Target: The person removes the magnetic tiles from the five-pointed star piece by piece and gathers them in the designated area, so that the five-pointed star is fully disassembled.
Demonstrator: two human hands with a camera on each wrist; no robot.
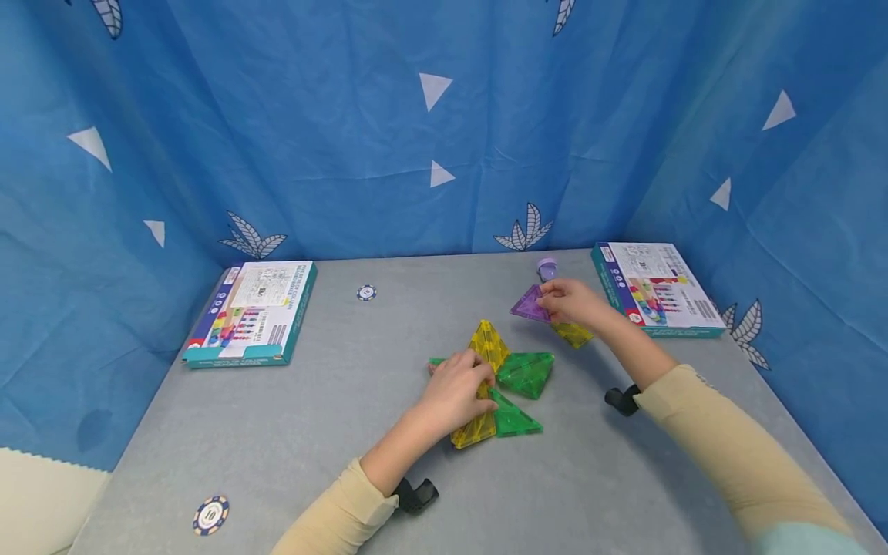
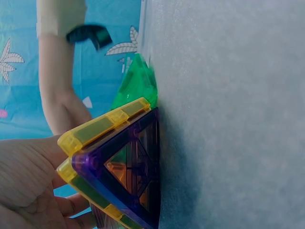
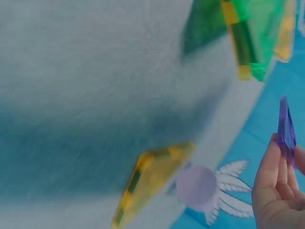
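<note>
Between the thumb and fingers of my right hand (image 1: 572, 301) is a purple triangular magnetic tile (image 1: 529, 304), held up off the table; the right wrist view shows this tile (image 3: 286, 126) nearly edge-on. My left hand (image 1: 454, 391) grips a structure of magnetic tiles at the table's middle, its fingers over the top. Yellow tiles (image 1: 489, 345) and green tiles (image 1: 527, 374) stick out around that hand. Seen from the left wrist, a purple triangle (image 2: 116, 160) forms one side of the structure between yellow tiles (image 2: 105, 123). My hand hides part of the structure.
A loose yellow tile (image 1: 572, 334) lies below my right hand, near a small light-purple object (image 1: 546, 268). Boxes stand at the back left (image 1: 250, 312) and back right (image 1: 659, 289). Poker chips (image 1: 210, 515) lie on the left side of the grey table (image 1: 312, 432).
</note>
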